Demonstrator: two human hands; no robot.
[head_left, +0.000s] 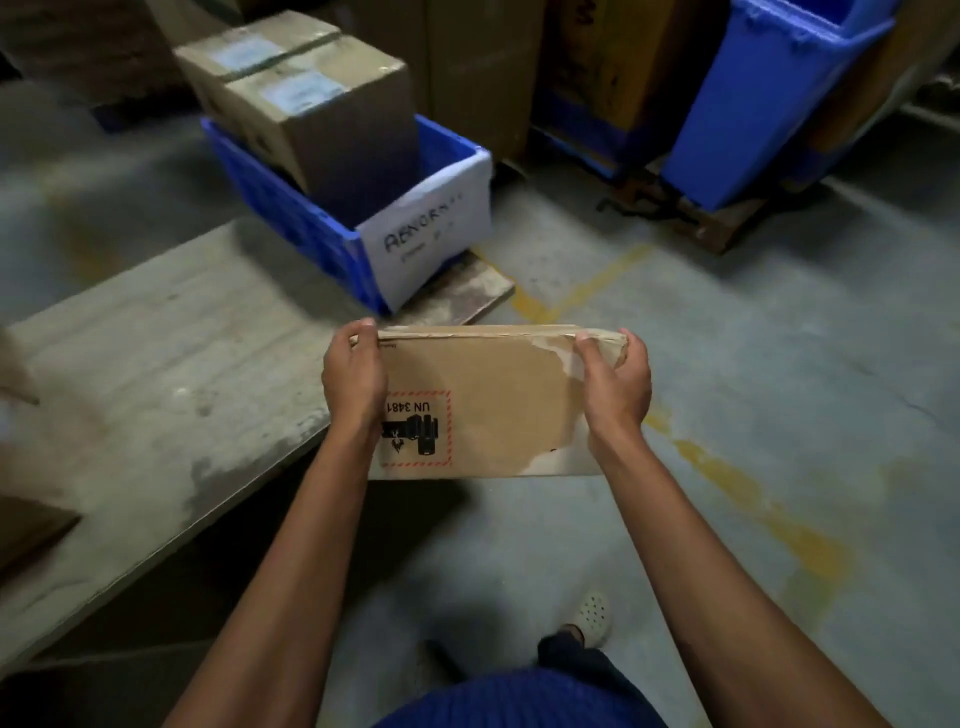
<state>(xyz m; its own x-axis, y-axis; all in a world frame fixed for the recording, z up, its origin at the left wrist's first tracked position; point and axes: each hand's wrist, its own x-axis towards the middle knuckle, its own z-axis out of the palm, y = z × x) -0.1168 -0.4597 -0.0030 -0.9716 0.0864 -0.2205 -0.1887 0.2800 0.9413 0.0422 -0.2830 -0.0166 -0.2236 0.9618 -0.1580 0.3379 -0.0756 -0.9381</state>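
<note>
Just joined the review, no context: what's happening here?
A person holds a flat cardboard box with both hands: left hand grips its left end, right hand its right end. The box carries a UN 3481 label, and its surface is torn near the right hand. Just ahead, a blue crate with a handwritten sign holds two larger cartons; a worn table lies to the left.

Colours and markings as observed.
Cardboard box (483, 400): plain brown with pale torn patches; its label (415, 428) has a red dashed border and black print. Crate (291, 218): blue, with a white sheet (431, 234) bearing dark handwriting. Cartons (322, 104): brown. Floor (727, 364): grey, with worn yellow lines. Table (156, 364): stained grey-beige.
</note>
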